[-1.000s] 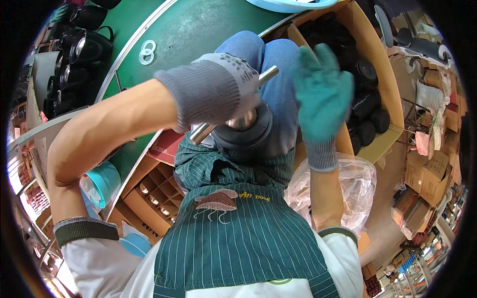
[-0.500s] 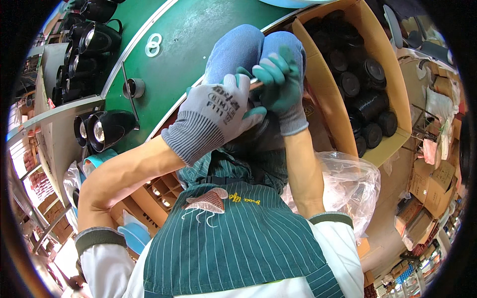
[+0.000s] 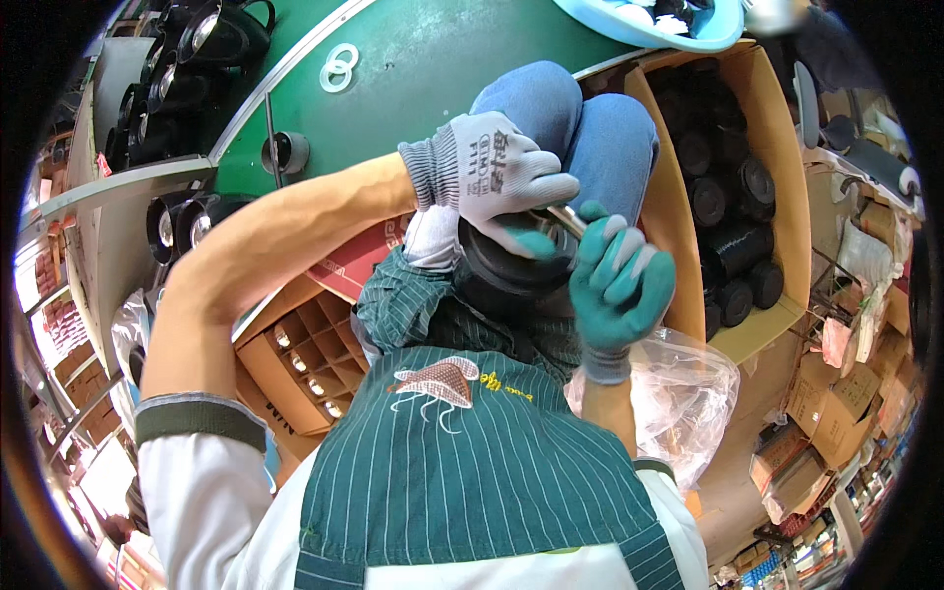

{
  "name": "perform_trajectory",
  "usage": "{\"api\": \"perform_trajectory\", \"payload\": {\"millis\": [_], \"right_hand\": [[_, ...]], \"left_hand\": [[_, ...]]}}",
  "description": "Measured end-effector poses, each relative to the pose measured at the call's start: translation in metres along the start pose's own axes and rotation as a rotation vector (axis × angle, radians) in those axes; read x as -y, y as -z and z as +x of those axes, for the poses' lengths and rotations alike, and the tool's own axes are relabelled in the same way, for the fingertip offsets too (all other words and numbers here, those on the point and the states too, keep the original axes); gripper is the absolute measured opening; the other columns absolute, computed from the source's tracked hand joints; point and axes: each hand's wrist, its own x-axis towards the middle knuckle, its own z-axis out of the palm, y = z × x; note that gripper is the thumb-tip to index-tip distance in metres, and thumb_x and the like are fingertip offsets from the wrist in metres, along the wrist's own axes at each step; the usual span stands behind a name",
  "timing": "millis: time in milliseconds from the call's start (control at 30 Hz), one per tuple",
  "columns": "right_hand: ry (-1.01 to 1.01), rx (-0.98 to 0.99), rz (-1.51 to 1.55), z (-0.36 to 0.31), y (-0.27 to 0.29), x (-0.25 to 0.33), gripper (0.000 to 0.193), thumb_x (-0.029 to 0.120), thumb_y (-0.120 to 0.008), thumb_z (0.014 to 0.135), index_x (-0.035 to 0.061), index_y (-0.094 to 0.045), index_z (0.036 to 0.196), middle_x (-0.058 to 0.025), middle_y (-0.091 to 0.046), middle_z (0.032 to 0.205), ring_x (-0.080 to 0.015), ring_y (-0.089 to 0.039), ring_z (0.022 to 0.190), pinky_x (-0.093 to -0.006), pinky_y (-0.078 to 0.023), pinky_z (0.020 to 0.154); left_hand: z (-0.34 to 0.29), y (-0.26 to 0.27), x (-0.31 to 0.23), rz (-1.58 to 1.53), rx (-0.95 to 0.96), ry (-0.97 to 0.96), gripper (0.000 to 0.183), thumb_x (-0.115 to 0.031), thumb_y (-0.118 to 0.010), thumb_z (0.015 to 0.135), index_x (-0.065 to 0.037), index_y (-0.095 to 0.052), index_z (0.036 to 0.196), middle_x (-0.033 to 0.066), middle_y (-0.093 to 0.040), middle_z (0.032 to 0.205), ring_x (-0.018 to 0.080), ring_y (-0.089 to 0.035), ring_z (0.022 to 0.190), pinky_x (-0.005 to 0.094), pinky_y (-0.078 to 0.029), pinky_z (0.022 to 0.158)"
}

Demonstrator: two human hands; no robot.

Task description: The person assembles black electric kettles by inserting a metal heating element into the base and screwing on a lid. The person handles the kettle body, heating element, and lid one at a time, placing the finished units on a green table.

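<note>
Rnd blk part (image 3: 503, 282), dull sheen, on lap (image 3: 411, 298); slim shiny metal bar (image 3: 567, 220) at its top; green-gloved R hand (image 3: 621, 283) clenched on bar end; L hand (image 3: 513, 189), grey knit, over part, can't tell if gripping

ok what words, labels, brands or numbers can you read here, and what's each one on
I'll place the texts without copying them:
Grey glove on the left hand: dark print on the back.
Green striped apron: yellow lettering beside the embroidered motif.
Divided carton: dark letters on its side, only partly visible.
Cardboard boxes at right: any print is too small or blurred to read.
</note>
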Motion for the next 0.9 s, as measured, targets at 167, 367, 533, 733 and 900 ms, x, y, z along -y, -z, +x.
{"api": "perform_trajectory", "payload": {"millis": [167, 367, 533, 733, 900], "right_hand": [[-0.252, -0.027, -0.34, -0.008, 0.029, 0.01, 0.084, 0.032, -0.075, 0.089, -0.0001, -0.036, 0.156, -0.0155, -0.041, 0.153, -0.0291, -0.043, 0.142, -0.0443, -0.03, 0.123], [-0.165, 0.488, -1.333, -0.02, -0.003, 0.027, 0.095, 0.047, -0.093, 0.068, 0.012, -0.057, 0.148, -0.028, -0.039, 0.158, -0.0435, -0.046, 0.143, -0.0496, -0.039, 0.118], [-0.051, 0.444, -1.233, -0.01, -0.007, 0.045, 0.079, 0.046, -0.095, 0.061, 0.0159, -0.074, 0.13, -0.0272, -0.049, 0.154, -0.051, -0.045, 0.141, -0.0545, -0.038, 0.118], [-0.076, -0.149, -0.514, 0.051, -0.009, 0.069, 0.079, 0.034, -0.091, 0.079, 0.0002, -0.059, 0.143, -0.0182, -0.056, 0.148, -0.0308, -0.057, 0.134, -0.0429, -0.049, 0.111], [-0.43, -0.405, -0.044, 0.094, 0.052, -0.037, 0.046, 0.032, -0.055, 0.109, 0.0026, -0.055, 0.144, -0.0099, -0.068, 0.124, -0.0187, -0.067, 0.114, -0.035, -0.057, 0.097]], "left_hand": [[-0.004, 0.01, 0.0, -0.234, -0.204, 0.366, 0.075, -0.052, -0.079, 0.082, -0.007, -0.059, 0.139, 0.0119, -0.074, 0.093, 0.0356, -0.072, 0.079, 0.0414, -0.06, 0.072], [-0.099, 0.006, 0.03, -0.187, -0.272, 1.275, 0.059, -0.041, -0.079, 0.089, -0.008, -0.062, 0.135, 0.0178, -0.074, 0.11, 0.0309, -0.075, 0.095, 0.0393, -0.058, 0.083], [-0.193, -0.064, 0.064, 0.414, -0.099, 1.254, 0.067, -0.056, -0.068, 0.093, -0.013, -0.053, 0.141, 0.0156, -0.07, 0.114, 0.0342, -0.072, 0.093, 0.0481, -0.057, 0.078], [-0.131, -0.003, 0.009, 0.235, -0.333, 0.869, 0.108, -0.053, -0.087, 0.071, -0.002, -0.04, 0.154, 0.0256, -0.05, 0.147, 0.0465, -0.047, 0.136, 0.057, -0.037, 0.114], [-0.07, 0.03, -0.03, -0.078, -0.802, 0.502, 0.093, -0.043, -0.097, 0.064, 0.007, -0.057, 0.132, 0.0248, -0.064, 0.132, 0.0416, -0.065, 0.12, 0.0498, -0.052, 0.101]]}}
